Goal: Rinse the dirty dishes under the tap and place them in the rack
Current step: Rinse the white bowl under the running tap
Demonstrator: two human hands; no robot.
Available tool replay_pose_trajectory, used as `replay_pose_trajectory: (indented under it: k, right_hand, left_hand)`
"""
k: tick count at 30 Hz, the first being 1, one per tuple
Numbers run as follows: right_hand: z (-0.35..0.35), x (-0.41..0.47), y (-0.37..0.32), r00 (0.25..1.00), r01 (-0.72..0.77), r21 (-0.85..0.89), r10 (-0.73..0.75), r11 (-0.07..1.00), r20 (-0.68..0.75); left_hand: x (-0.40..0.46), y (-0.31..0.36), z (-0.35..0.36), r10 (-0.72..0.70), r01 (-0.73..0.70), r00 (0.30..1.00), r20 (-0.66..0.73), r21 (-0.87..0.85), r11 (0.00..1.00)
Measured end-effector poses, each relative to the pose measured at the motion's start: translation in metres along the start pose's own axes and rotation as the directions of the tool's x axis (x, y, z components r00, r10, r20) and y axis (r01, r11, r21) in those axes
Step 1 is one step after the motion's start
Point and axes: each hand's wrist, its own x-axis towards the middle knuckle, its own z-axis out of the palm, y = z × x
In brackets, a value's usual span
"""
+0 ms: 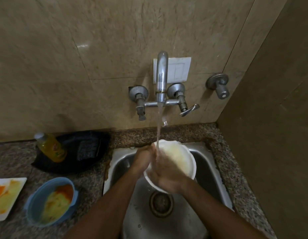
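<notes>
Head view. A white bowl [177, 157] is held tilted over the steel sink [211, 163], directly under the tap [161, 78], whose stream falls onto the bowl's near-left inner wall. The left hand [143, 156] is closed on the bowl's left rim. The right hand [167, 176] lies inside the bowl near the lower rim, fingers spread against the wall; how firmly it grips cannot be told, as it is motion-blurred. A yellowish film is visible on the inner surface.

Procedure for the current step, as judged:
1. Support the bowl with the left hand only; leave the right free to rub.
2. Rotate the bowl so every part of the wall passes under the stream.
3. Keep the tilt toward the drain [161, 203] so residue runs off rather than pooling.
4. Check the rim and underside before removal.

Awaiting rinsing on the worktop [91, 183] at left: a blue bowl [50, 202] and a white plate [8, 195], both soiled. No rack is in view.
</notes>
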Motion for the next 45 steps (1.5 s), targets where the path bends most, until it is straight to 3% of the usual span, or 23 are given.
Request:
replay_pose_trajectory:
  k: [3, 5, 7, 9, 12, 14, 16, 20, 23, 27, 31, 33, 35, 39, 43, 45]
  right_hand:
    - [0.006, -0.010, -0.005, 0.991, 0.088, 0.046, -0.092, 0.995, 0.094]
    - [0.009, -0.009, -0.002, 0.997, 0.058, -0.051, -0.055, 0.997, 0.047]
    - [0.013, -0.007, -0.009, 0.998, 0.051, -0.037, -0.053, 0.998, -0.034]
    - [0.020, -0.011, -0.005, 0.995, 0.091, -0.032, -0.092, 0.995, -0.022]
    - [0.019, -0.013, 0.009, 0.995, 0.090, -0.173, -0.094, 0.981, -0.013]
    - [0.019, -0.011, 0.000, 0.992, 0.087, -0.078, -0.093, 0.993, -0.082]
    - [0.022, -0.016, 0.000, 0.993, 0.104, -0.008, -0.104, 0.995, -0.051]
    - [0.019, -0.016, 0.014, 0.993, 0.093, -0.135, -0.103, 0.987, -0.066]
    - [0.025, -0.013, 0.001, 0.994, 0.082, 0.067, -0.077, 0.994, -0.073]
    - [0.031, -0.023, 0.022, 0.997, 0.062, -0.109, -0.065, 0.992, -0.031]
    - [0.042, -0.015, 0.004, 0.992, 0.092, 0.025, -0.089, 0.995, -0.090]
    - [0.037, -0.022, 0.017, 0.994, 0.098, -0.054, -0.100, 0.994, -0.047]
    - [0.032, -0.019, 0.020, 0.991, 0.086, -0.140, -0.099, 0.986, -0.092]
    - [0.035, -0.013, 0.006, 0.982, 0.122, -0.056, -0.129, 0.991, -0.141]
    - [0.027, -0.027, 0.028, 0.991, 0.104, -0.214, -0.118, 0.971, -0.056]
    - [0.033, -0.022, 0.013, 0.990, 0.103, -0.107, -0.112, 0.989, -0.081]
  left_hand:
    - [0.004, 0.001, -0.003, 0.026, -0.026, 1.000, -0.007, -0.021, 0.999]
    - [0.005, 0.000, -0.003, 0.051, -0.051, 0.999, 0.002, -0.072, 0.996]
    - [0.005, 0.009, -0.001, 0.084, -0.084, 0.996, -0.008, -0.067, 0.994]
    - [0.006, 0.008, 0.000, 0.097, -0.099, 0.995, -0.024, -0.077, 0.992]
    - [0.002, 0.004, 0.002, 0.098, -0.104, 0.994, -0.055, -0.119, 0.987]
    - [0.003, 0.010, 0.006, 0.122, -0.132, 0.989, -0.079, -0.148, 0.980]
    - [0.001, 0.014, 0.007, 0.130, -0.145, 0.986, -0.106, -0.155, 0.977]
    - [-0.003, 0.005, 0.009, 0.122, -0.147, 0.983, -0.134, -0.200, 0.969]
    - [-0.002, 0.010, 0.008, 0.126, -0.152, 0.979, -0.163, -0.161, 0.975]
    - [-0.003, 0.004, 0.002, 0.183, -0.209, 0.965, -0.188, -0.129, 0.969]
    - [-0.005, 0.017, 0.001, 0.186, -0.204, 0.968, -0.169, -0.095, 0.974]
    - [-0.008, 0.011, -0.002, 0.184, -0.205, 0.967, -0.178, -0.108, 0.973]
    - [-0.010, 0.006, 0.001, 0.161, -0.186, 0.970, -0.182, -0.129, 0.974]
    - [-0.011, 0.018, 0.003, 0.183, -0.207, 0.968, -0.169, -0.140, 0.968]
    - [-0.010, 0.017, -0.005, 0.271, -0.293, 0.940, -0.207, -0.084, 0.953]
    - [-0.009, 0.025, -0.004, 0.285, -0.300, 0.937, -0.200, -0.050, 0.953]
